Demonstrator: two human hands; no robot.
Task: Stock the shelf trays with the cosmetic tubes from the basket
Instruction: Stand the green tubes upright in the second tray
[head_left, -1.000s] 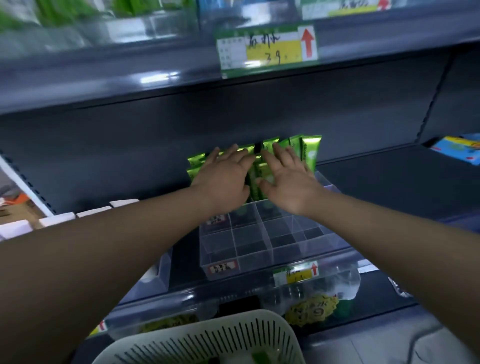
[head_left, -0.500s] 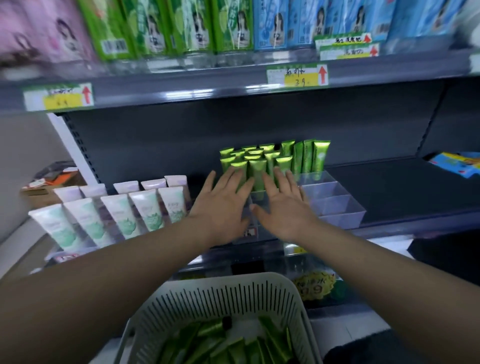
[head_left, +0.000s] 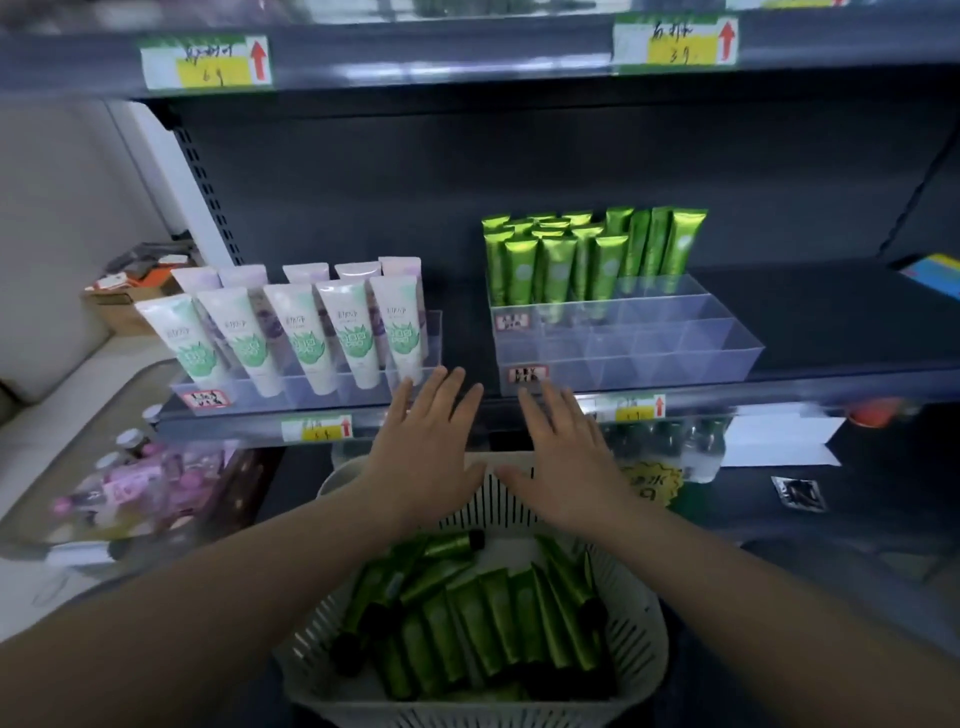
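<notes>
Left hand (head_left: 426, 457) and right hand (head_left: 563, 465) hover spread flat, empty, over the basket (head_left: 641, 623) at its twelve o'clock rim. Green tubes (head_left: 478, 618) heaped inside; tray (head_left: 691, 358) at one o'clock part-filled.

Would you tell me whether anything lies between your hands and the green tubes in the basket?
Nothing visible: the left hand and right hand hover open over the far rim of the basket, with the green tubes uncovered below.

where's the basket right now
In the head view, the white basket sits bottom centre, below the shelf edge, just under the left hand and right hand.
</notes>
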